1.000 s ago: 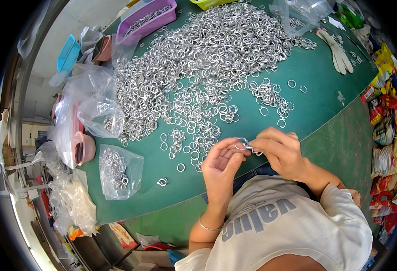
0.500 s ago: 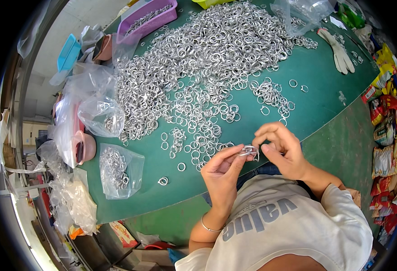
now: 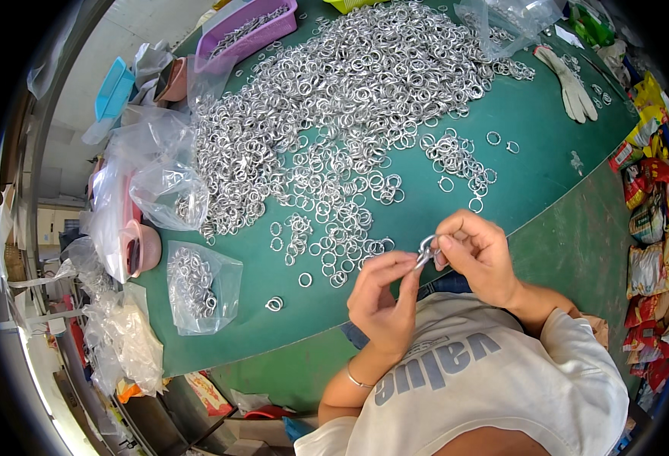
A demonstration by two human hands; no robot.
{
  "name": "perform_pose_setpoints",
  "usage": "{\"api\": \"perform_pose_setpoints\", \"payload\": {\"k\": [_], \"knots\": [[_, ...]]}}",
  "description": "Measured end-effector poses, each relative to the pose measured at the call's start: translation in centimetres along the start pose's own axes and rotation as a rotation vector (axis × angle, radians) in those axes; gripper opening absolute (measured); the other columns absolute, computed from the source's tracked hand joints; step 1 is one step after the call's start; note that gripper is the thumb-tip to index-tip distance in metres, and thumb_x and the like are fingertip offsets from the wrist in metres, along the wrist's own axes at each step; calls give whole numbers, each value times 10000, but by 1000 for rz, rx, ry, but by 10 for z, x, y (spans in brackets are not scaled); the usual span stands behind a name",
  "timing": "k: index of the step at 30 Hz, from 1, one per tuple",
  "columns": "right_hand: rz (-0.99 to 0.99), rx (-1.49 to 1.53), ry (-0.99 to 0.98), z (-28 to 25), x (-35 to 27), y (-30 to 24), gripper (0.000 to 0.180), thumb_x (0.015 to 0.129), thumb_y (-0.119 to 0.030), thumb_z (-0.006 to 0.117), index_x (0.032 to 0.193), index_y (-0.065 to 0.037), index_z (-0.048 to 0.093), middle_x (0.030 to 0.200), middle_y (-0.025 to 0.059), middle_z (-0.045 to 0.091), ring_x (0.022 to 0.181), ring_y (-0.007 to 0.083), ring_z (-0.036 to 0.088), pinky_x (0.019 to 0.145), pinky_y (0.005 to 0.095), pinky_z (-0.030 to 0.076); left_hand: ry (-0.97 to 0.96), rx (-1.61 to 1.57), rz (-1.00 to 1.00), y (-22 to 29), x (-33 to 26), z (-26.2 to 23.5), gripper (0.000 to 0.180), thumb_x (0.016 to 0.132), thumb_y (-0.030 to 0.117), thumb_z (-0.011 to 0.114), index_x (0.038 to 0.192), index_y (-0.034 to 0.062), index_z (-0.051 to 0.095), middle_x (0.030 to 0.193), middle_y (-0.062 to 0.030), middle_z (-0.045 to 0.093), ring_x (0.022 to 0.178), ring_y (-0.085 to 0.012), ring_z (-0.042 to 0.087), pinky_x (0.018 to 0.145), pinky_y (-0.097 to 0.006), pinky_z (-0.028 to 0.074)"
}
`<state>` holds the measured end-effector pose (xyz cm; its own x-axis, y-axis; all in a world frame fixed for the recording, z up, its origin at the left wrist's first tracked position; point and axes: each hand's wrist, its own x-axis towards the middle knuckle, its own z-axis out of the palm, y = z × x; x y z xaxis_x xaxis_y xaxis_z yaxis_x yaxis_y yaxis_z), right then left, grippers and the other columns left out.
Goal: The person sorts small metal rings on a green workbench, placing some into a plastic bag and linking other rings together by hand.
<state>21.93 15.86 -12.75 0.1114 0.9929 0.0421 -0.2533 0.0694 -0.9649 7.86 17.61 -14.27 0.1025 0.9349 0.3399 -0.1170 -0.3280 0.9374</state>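
Note:
Silvery metal rings (image 3: 426, 251) are held up between my two hands, just past the table's near edge. My right hand (image 3: 475, 254) pinches them from the right with thumb and fingers. On the other side, my left hand (image 3: 384, 300) has its thumb and fingertips closed at their lower end. How many rings are held is too small to tell. Beyond my hands, loose metal rings (image 3: 342, 235) spread toward a large heap of similar rings (image 3: 365, 83). One small cluster of rings (image 3: 456, 159) lies apart on the right.
On the green table (image 3: 274, 266), a clear plastic bag of rings (image 3: 198, 285) lies at left, with a few stray rings (image 3: 274, 304) near it. A purple basket (image 3: 251, 34) stands far left, a pink container (image 3: 148, 247) at the left edge, a white glove (image 3: 570, 87) far right.
The rings have turned from lying flat to tilted upright. My right hand has closed in on them; my left hand has shifted slightly right and lower.

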Motion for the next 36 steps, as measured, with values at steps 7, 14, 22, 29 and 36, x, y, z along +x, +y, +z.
{"api": "perform_pose_setpoints", "payload": {"k": [7,14,22,29,36], "knots": [[10,74,-16,2,0,1,80,919,-28,499,932,44,528,820,46,609,709,57,564,605,193,458,-177,-292,-343,-2,10,-7,160,767,-120,626,916,-71,593,1025,-136,567,882,-160,576,762,-266,479],[-85,-124,13,6,2,2,58,900,-17,528,884,36,544,682,16,591,596,22,521,514,186,416,-191,-294,-391,0,15,-15,209,769,-126,625,968,-74,592,1046,-136,557,891,-152,579,761,-253,500],[-121,-312,-8,2,1,7,52,874,-28,566,853,12,540,565,-22,510,471,-9,364,412,200,252,-177,22,-228,8,12,-8,176,751,-123,638,923,-92,616,1051,-153,568,909,-190,603,792,-285,532],[-98,-303,11,7,-1,4,36,887,-22,531,895,4,508,625,3,541,478,1,389,413,210,275,-67,-164,-261,12,9,-2,167,791,-121,603,957,-101,605,1062,-166,569,883,-181,606,752,-270,537],[-139,-203,12,8,-2,8,62,927,-53,472,921,8,478,710,32,553,554,23,445,449,206,326,-111,-382,-417,7,13,-11,151,819,-125,553,966,-107,581,1093,-172,539,946,-200,578,847,-311,526]]}}
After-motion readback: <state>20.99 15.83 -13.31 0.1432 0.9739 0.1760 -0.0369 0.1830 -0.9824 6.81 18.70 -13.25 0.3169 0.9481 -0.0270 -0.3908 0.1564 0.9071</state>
